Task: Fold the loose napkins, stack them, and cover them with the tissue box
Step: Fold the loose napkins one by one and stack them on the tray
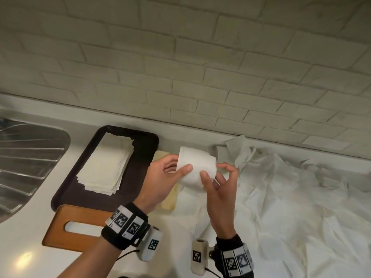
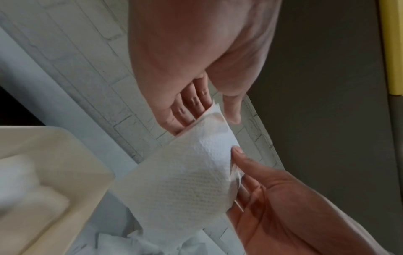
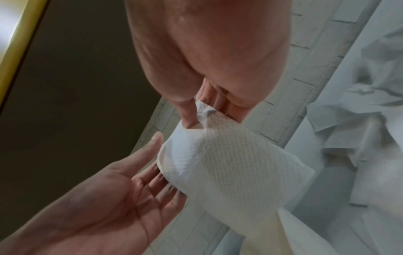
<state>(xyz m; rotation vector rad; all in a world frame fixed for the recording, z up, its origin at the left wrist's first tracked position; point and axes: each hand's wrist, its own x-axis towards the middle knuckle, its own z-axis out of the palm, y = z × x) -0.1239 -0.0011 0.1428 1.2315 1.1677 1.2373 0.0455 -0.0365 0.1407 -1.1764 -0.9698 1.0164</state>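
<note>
A white napkin [image 1: 195,169] curls in mid-air above the counter [image 1: 30,259], pinched on either side by the left hand [image 1: 164,177] and right hand [image 1: 217,189]. Left of that grip, folded napkins [image 1: 106,163] sit stacked on a dark tray [image 1: 140,157]; the wooden tissue box [image 1: 80,227] lies nearer, loose napkins [image 1: 291,197] heaped rightward.

A steel draining board [image 1: 24,157] lies left of the dark tray [image 1: 144,149].

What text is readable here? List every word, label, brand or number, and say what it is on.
No readable words, brands or numbers.
Left wristband: black-and-white square code markers only, no letters.
Right wristband: the same markers.
Napkin, wooden tissue box, dark tray: unprinted.
</note>
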